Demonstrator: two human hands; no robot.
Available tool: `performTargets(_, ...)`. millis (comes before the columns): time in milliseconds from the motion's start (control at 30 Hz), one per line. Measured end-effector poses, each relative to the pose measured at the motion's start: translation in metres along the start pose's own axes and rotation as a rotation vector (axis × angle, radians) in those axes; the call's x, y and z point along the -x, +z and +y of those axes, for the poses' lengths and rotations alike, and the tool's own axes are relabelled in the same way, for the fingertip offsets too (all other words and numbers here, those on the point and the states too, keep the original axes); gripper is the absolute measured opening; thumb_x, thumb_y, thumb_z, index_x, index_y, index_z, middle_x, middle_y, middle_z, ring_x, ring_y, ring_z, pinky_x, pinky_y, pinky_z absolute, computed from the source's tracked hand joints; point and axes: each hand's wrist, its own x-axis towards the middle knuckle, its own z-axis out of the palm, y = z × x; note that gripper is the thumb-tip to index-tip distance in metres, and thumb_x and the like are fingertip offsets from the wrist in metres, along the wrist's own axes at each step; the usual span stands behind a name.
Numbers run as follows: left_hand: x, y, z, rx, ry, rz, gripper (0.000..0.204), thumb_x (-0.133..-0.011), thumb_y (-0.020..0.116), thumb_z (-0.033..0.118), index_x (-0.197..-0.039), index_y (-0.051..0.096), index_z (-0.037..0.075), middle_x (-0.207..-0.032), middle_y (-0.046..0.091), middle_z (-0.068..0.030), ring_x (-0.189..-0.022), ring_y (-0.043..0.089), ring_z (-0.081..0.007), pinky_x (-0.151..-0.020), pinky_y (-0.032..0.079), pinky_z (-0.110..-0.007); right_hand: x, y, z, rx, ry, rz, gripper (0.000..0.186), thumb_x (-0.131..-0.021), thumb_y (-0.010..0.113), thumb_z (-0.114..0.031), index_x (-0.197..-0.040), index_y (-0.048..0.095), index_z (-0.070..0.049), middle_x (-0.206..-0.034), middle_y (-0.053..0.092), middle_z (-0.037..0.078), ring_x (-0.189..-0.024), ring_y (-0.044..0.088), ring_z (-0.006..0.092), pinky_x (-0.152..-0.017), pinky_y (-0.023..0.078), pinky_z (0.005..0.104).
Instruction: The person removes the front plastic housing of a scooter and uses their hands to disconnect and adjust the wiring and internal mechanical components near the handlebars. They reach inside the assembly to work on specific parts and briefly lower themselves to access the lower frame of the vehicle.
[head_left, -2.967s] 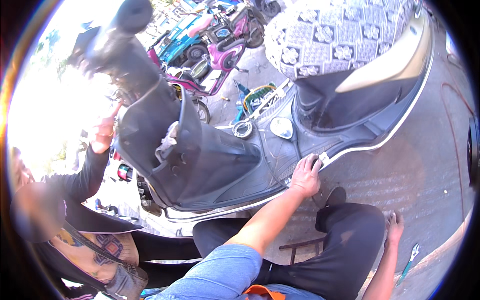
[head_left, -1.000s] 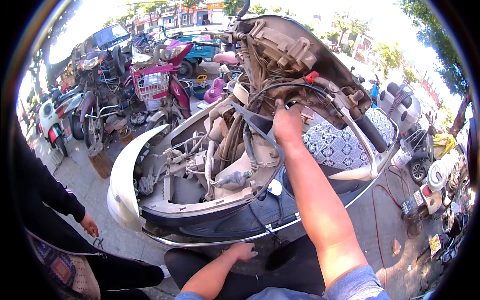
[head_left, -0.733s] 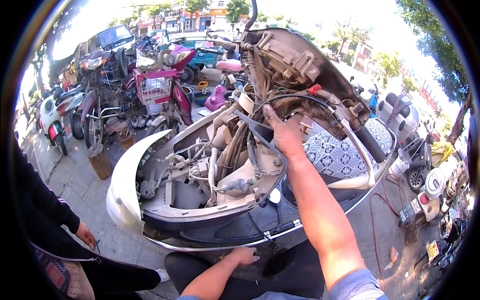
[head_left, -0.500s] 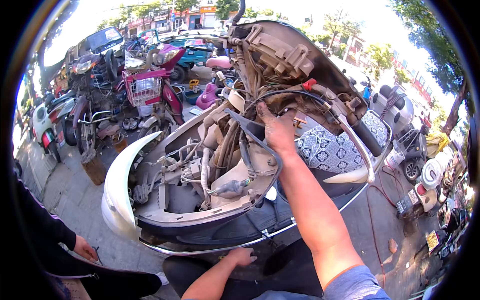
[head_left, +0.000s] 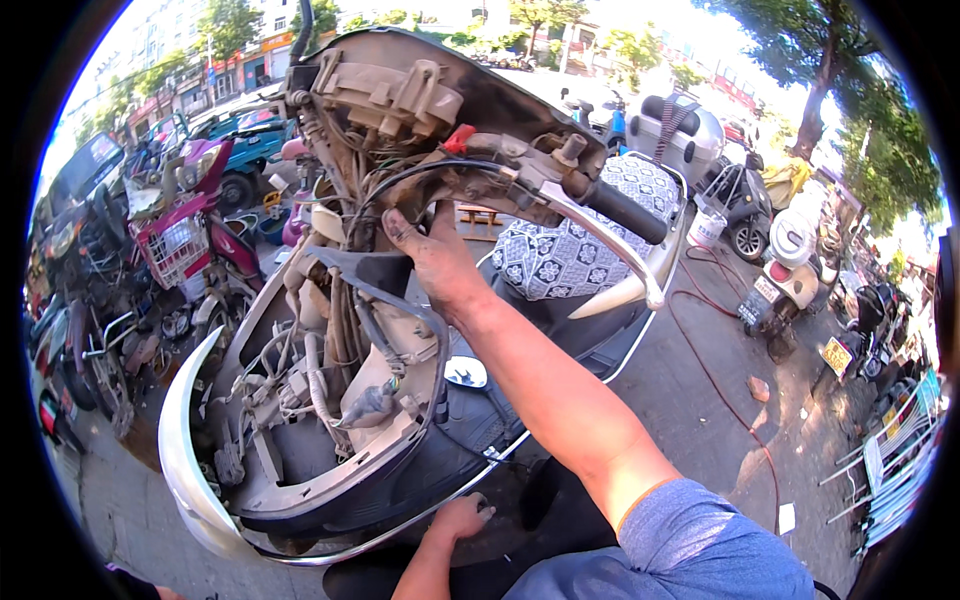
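A scooter with its front panels off stands before me, its wires and dusty frame (head_left: 330, 370) exposed. My right hand (head_left: 440, 262) reaches up beneath the bare handlebar (head_left: 535, 185), thumb against the steering column and fingers curling up behind. What these fingers grip is hidden. A black cable (head_left: 460, 163) arches just above that hand, beside a red connector (head_left: 459, 138). Low down, near my knee and the chrome side rail (head_left: 400, 545), my left hand (head_left: 462, 516) is closed with its fingers curled under. Whatever it may hold does not show. A loose grey plug (head_left: 368, 405) hangs among the wires.
The scooter's seat wears a blue-white patterned cover (head_left: 590, 235). A small mirror (head_left: 466, 372) lies on the footboard. Red hose (head_left: 735, 415) runs over the pavement at right, past parked scooters (head_left: 795, 265) and metal racks (head_left: 900, 460). A pink bike with basket (head_left: 175, 250) stands at left.
The view has swung to the right, so the scooter sits farther left in it. The person at lower left has almost left the picture. Both my hands keep their places on the scooter.
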Motion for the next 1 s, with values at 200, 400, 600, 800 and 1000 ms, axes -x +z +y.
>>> performTargets(200, -0.005, 0.005, 0.011, -0.064, 0.026, -0.021, 0.055, -0.104, 0.063, 0.052, -0.137, 0.070, 0.009, -0.127, 0.076, -0.0216, -0.121, 0.071, -0.0410, -0.103, 0.054, -0.050, -0.009, 0.011, 0.004, 0.094, -0.014, 0.242, 0.094, -0.097, 0.083, -0.024, -0.158, 0.024, 0.016, -0.138, 0.067, 0.033, -0.130, 0.066, 0.0402, -0.112, 0.047, 0.0377)
performTargets(400, -0.009, 0.018, 0.001, -0.051, 0.010, -0.056, 0.055, -0.104, 0.063, 0.052, -0.138, 0.069, 0.008, -0.128, 0.076, -0.0217, -0.123, 0.070, -0.0411, -0.105, 0.054, -0.050, -0.011, 0.026, -0.006, 0.240, 0.070, 0.366, 0.090, -0.096, 0.082, -0.020, -0.156, 0.028, 0.019, -0.143, 0.061, 0.039, -0.135, 0.062, 0.0454, -0.116, 0.045, 0.0403)
performTargets(600, -0.015, 0.019, -0.013, -0.084, -0.012, -0.032, 0.057, -0.103, 0.064, 0.053, -0.139, 0.070, 0.009, -0.131, 0.075, -0.0222, -0.125, 0.069, -0.0413, -0.107, 0.053, -0.050, -0.007, 0.022, -0.014, 0.361, 0.082, 0.287, 0.087, -0.097, 0.079, -0.022, -0.159, 0.029, 0.015, -0.156, 0.050, 0.038, -0.145, 0.053, 0.0481, -0.124, 0.040, 0.0431)
performTargets(800, -0.010, 0.013, -0.017, -0.043, -0.008, 0.032, 0.056, -0.103, 0.065, 0.051, -0.139, 0.070, 0.009, -0.128, 0.077, -0.0217, -0.123, 0.071, -0.0385, -0.105, 0.054, -0.047, 0.063, -0.035, -0.026, 0.659, -0.049, 0.006, 0.070, -0.102, 0.073, -0.028, -0.155, 0.044, 0.006, -0.144, 0.062, 0.029, -0.139, 0.060, 0.0394, -0.113, 0.049, 0.0473)
performTargets(1000, -0.004, 0.021, -0.011, -0.031, -0.037, -0.007, 0.053, -0.102, 0.068, 0.049, -0.136, 0.072, 0.008, -0.117, 0.080, -0.0174, -0.114, 0.075, -0.0354, -0.100, 0.056, -0.045, 0.154, -0.092, -0.114, 1.082, -0.709, -0.502, 0.024, -0.094, 0.077, -0.016, -0.115, 0.075, -0.005, -0.107, 0.074, 0.013, -0.097, 0.074, 0.0315, -0.082, 0.061, 0.0423)
